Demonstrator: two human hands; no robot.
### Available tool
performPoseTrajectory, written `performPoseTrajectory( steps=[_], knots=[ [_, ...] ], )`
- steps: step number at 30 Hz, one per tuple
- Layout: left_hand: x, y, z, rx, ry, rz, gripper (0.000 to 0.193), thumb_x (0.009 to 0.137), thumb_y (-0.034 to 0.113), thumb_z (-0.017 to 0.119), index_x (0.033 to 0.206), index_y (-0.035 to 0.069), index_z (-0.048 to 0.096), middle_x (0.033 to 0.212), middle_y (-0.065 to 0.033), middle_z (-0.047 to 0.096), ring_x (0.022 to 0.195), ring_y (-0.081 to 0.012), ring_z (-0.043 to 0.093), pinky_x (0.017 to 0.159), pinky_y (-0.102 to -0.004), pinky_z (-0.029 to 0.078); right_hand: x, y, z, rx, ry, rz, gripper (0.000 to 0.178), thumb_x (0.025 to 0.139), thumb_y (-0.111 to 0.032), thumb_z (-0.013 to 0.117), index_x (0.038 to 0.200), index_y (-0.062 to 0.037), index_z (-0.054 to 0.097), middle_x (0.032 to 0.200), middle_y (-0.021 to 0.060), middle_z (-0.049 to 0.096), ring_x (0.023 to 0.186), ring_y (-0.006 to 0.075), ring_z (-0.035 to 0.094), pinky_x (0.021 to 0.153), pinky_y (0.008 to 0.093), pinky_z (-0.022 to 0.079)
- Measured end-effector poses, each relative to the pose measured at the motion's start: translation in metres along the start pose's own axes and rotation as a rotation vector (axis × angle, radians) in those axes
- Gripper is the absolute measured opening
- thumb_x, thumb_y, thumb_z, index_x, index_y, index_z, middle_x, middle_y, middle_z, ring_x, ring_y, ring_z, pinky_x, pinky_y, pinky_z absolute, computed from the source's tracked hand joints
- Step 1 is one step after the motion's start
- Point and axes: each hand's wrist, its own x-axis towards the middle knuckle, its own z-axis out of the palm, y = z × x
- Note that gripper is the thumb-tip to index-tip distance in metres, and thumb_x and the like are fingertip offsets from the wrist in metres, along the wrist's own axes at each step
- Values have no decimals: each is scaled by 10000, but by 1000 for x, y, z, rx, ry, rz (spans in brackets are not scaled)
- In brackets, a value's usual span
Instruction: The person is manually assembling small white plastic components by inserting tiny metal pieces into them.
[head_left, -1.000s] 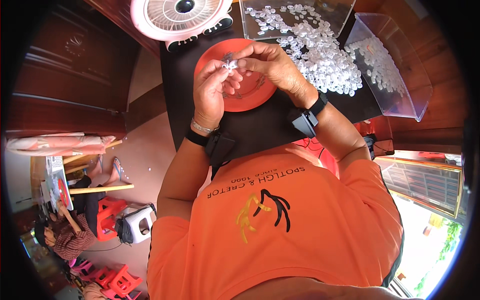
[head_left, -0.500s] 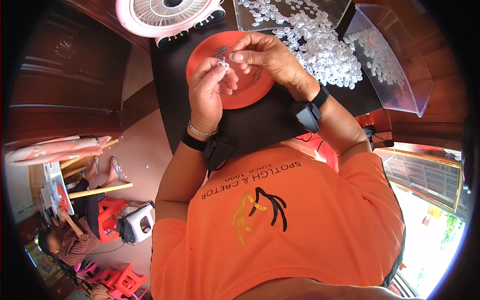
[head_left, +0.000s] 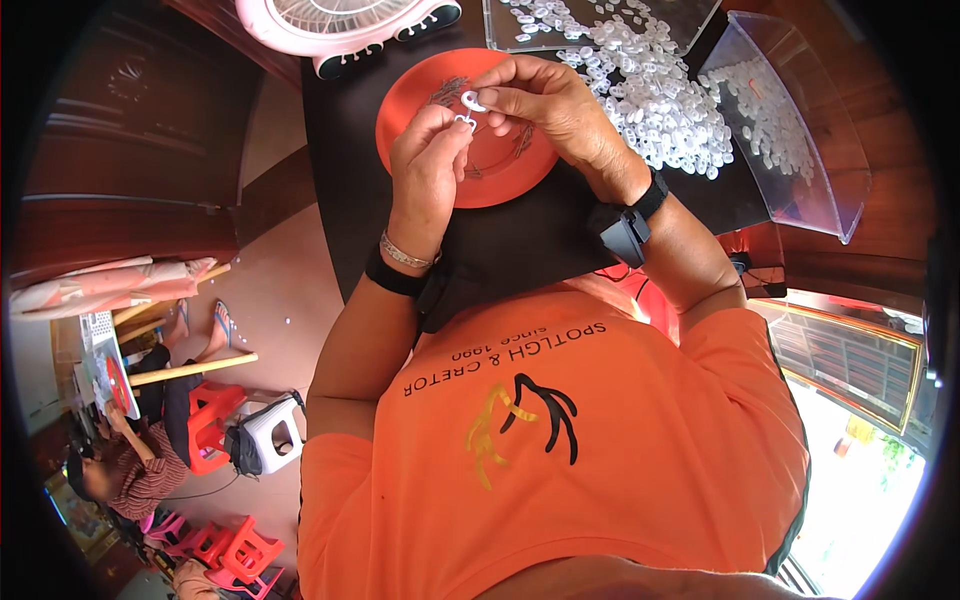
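Note:
Above a round orange-red plate (head_left: 510, 182), my two hands meet at their fingertips. My left hand (head_left: 422, 170) pinches a small white plastic piece with loops (head_left: 465, 122). A white hook-shaped plastic piece (head_left: 473, 101) is gripped between the thumb and fingers of my right hand (head_left: 550, 108). A thin pin seems to stand between the two pieces, but it is too small to be sure. Thin grey metal pins (head_left: 450, 92) lie on the plate, partly hidden behind my hands.
A heap of small white plastic pieces (head_left: 665, 115) covers the dark table (head_left: 490, 245) at right. Beside it stands a clear bin (head_left: 815, 205) with more pieces. A pink fan (head_left: 330, 15) stands far left. Another person (head_left: 150, 470) sits at lower left near plastic stools (head_left: 215, 420).
My right hand has come down toward the left and turned, so the white hook-shaped piece now shows in it. The left hand has shifted slightly right, still holding its looped piece.

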Motion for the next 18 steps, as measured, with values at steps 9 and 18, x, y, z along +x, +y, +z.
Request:
performPoseTrajectory(
  steps=[9, 18],
  knots=[
    [0, 0, 0, 28, -7, -12, 158, 878, 137, 490, 739, 63, 508, 618, 26, 459, 529, -42, 384, 478, -198, 277, -1, 0, 1, -109, 34, -48, 143, 850, -134, 667, 937, -21, 660, 770, 11, 651, 654, 54, 579, 589, 180, 472],
    [0, 0, 0, -9, -14, -17, 149, 870, 100, 482, 736, 39, 505, 612, 16, 434, 527, -56, 372, 496, -207, 285, -2, 0, 0, -157, 35, -62, 145, 843, -142, 672, 930, -27, 662, 771, 6, 648, 650, 53, 582, 580, 184, 473]
  ],
)
